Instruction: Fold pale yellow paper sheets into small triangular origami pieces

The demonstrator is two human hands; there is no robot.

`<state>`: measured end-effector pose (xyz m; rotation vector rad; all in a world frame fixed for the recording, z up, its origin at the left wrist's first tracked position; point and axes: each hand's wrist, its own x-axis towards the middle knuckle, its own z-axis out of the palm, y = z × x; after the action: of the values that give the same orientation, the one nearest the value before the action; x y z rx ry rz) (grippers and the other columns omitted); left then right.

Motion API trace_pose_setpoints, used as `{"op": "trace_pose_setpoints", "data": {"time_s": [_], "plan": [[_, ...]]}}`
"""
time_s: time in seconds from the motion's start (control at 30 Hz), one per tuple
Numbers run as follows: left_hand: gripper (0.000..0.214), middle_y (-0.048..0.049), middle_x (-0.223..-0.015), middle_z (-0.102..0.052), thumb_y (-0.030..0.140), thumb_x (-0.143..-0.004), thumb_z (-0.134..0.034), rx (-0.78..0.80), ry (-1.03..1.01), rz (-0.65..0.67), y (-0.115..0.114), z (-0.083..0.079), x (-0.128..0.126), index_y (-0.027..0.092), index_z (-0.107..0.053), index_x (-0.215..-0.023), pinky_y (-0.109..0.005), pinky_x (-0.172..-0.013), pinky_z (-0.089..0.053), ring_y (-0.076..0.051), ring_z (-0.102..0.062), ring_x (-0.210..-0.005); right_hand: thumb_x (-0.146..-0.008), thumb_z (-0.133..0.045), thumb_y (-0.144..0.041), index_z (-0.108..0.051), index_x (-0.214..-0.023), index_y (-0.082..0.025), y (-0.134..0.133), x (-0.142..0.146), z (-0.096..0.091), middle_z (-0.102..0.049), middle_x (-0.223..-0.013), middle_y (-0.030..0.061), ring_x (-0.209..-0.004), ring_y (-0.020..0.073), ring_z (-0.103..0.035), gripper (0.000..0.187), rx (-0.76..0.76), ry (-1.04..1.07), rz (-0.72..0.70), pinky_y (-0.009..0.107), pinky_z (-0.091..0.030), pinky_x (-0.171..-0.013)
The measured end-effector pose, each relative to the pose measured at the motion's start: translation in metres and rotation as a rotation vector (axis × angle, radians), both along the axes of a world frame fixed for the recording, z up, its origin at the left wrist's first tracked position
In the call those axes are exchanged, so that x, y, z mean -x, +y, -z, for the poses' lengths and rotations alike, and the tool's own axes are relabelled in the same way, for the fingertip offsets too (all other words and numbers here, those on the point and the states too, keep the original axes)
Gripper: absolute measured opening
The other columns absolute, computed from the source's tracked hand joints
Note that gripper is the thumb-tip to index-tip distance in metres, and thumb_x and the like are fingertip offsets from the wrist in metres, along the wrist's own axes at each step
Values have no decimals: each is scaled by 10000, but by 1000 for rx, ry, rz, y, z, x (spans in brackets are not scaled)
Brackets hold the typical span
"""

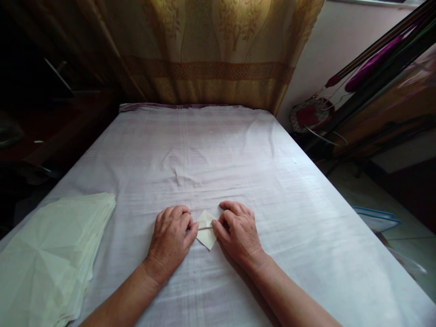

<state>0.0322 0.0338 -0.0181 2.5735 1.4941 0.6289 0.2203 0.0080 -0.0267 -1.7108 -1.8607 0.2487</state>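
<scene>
A small folded piece of cream paper lies on the white cloth that covers the table, near the front middle. My left hand rests palm down at the paper's left side, its thumb pressing on the paper's edge. My right hand lies at the paper's right side, thumb and fingertips pinching the fold. Both hands partly cover the paper. A stack of cream paper sheets with fold creases lies on the cloth at the front left, a hand's width from my left forearm.
A gold patterned curtain hangs behind the table's far edge. Dark furniture stands at the left. At the right are long rods, a red round object and a blue-rimmed thing on the floor.
</scene>
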Motion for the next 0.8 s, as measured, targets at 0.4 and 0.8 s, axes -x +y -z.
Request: {"op": "trace_pose_setpoints", "data": {"time_s": [0.4, 0.8], "plan": [[153, -65, -956, -644, 252, -898, -584, -3, 12, 2, 1, 0, 0, 202, -558, -756, -424, -849, -426, -252, -564, -909, -830, -675, -215, -566, -661, -222, 2, 3, -1, -678, -1094, 47, -1035, 248, -568, 201, 6, -15, 32, 416, -360, -874], [272, 2, -1155, -735, 261, -1014, -450, -187, -30, 295, -12, 1, 3, 238, -676, -1164, -436, -1061, -322, -231, -590, -1154, -840, -663, -205, -569, -674, -227, 2, 1, 2, -678, -1086, 48, -1017, 235, -575, 192, -30, -17, 14, 409, -366, -873]]}}
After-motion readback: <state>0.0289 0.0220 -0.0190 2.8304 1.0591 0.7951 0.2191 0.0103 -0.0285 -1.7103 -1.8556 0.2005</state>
